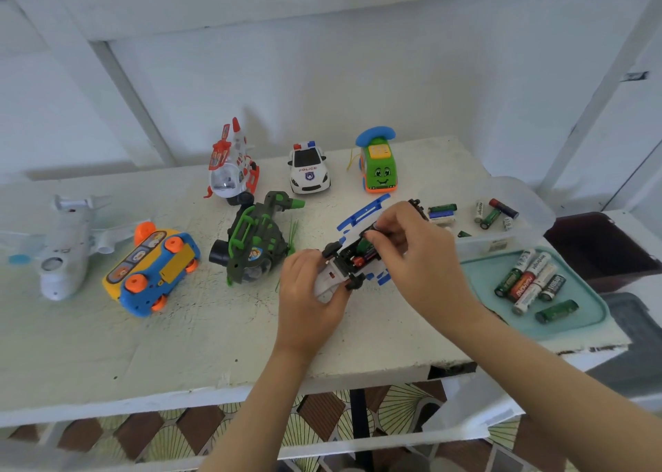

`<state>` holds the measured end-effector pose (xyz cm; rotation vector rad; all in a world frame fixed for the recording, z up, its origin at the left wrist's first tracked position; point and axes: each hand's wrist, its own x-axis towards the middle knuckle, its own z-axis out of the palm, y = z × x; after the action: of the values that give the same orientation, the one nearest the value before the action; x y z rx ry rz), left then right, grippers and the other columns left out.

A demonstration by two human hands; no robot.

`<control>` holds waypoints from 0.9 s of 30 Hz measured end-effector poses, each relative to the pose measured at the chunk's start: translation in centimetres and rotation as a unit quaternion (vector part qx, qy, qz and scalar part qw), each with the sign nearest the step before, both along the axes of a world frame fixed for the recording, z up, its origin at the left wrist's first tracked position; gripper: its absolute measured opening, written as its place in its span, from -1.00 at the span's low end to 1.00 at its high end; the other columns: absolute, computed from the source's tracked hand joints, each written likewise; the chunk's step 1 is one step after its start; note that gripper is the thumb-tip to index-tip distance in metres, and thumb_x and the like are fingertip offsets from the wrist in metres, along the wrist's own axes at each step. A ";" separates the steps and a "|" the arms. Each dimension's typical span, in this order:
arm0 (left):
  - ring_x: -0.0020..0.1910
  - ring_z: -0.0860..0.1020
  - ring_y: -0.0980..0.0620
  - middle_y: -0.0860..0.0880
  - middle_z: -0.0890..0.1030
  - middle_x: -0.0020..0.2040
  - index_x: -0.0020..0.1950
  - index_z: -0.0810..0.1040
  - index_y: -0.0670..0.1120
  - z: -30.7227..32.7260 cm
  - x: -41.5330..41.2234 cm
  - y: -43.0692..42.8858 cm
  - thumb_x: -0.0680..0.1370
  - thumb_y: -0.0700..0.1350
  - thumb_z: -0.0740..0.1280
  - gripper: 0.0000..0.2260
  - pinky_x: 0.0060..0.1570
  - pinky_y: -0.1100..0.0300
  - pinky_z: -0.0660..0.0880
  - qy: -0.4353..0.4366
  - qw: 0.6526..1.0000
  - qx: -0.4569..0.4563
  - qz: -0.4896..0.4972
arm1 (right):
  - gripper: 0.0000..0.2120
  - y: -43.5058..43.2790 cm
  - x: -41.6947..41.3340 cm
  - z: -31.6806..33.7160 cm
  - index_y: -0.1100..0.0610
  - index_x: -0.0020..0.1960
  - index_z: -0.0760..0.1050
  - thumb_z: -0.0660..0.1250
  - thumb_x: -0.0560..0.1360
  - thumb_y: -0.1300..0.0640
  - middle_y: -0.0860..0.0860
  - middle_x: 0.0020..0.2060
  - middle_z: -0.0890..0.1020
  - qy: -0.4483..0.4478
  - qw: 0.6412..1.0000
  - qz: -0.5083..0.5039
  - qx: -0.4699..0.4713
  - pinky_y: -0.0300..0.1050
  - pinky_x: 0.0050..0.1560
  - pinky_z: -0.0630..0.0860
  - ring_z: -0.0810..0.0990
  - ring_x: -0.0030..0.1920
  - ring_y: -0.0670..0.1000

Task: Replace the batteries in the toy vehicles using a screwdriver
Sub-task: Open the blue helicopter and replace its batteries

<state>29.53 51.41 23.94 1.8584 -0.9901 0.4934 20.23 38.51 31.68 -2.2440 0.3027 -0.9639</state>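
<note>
**Batteries in two containers, one toy open in the hands**

At the right rear of the worktop (179, 346) stands a clear plastic box (530, 199) with loose batteries (494, 213) scattered on its bottom, green, red and white ones among them. Just in front of it lies a shallow teal tray (587, 314) with a cluster of cells (530, 281) side by side and one green cell apart from them.

Beside these, a white toy vehicle (336, 274) lies underside up. The left hand (308, 292) grips its nose, fingers curled round it. The right hand (412, 242) pinches a battery (365, 246) in the open bay.

The worktop is white and worn, with chipped paint at its front edge. It also carries a white plane (64, 249), an overturned blue and yellow bus (150, 271), a green helicopter (254, 242), a red and white helicopter (233, 163), a police car (308, 170) and a green phone car (379, 167). Behind is a white wall (322, 77). Below is a patterned tile floor (322, 414).
</note>
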 end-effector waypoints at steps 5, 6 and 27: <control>-0.03 0.43 0.05 -0.04 0.52 -0.09 0.00 0.54 -0.26 0.1 0.0 0.0 0.44 -0.04 0.42 -0.70 0.04 0.33 0.36 0.007 1.000 -0.001 0.000 | -0.83 0.2 0.6 -0.5 0.20 0.06 0.56 0.35 0.51 0.15 -0.05 -0.20 0.61 -0.017 1.000 -0.007 -0.005 -0.17 -0.16 0.53 0.58 -0.22 -0.08; -0.02 0.43 0.06 -0.04 0.52 -0.09 0.00 0.54 -0.26 0.1 0.1 0.0 0.44 -0.04 0.42 -0.69 0.04 0.34 0.36 0.008 1.000 0.000 0.001 | -0.83 0.3 0.6 -0.5 0.20 0.05 0.56 0.32 0.53 0.13 -0.03 -0.19 0.61 -0.014 1.000 -0.002 -0.014 -0.14 -0.16 0.53 0.57 -0.21 -0.07; 0.00 0.38 0.15 0.10 0.43 -0.05 0.01 0.52 -0.22 0.1 0.4 -0.1 0.43 -0.08 0.43 -0.73 0.06 0.41 0.32 0.007 1.000 -0.021 -0.007 | -0.67 1.4 0.9 2.2 -0.09 0.08 0.52 0.20 0.56 0.32 0.06 -0.32 0.60 0.049 0.938 0.099 0.329 -0.27 -0.29 0.50 0.53 -0.35 -0.12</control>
<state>29.89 51.33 24.00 1.8146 -0.9764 0.4895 21.14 39.94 33.89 -1.6646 0.3703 -0.5337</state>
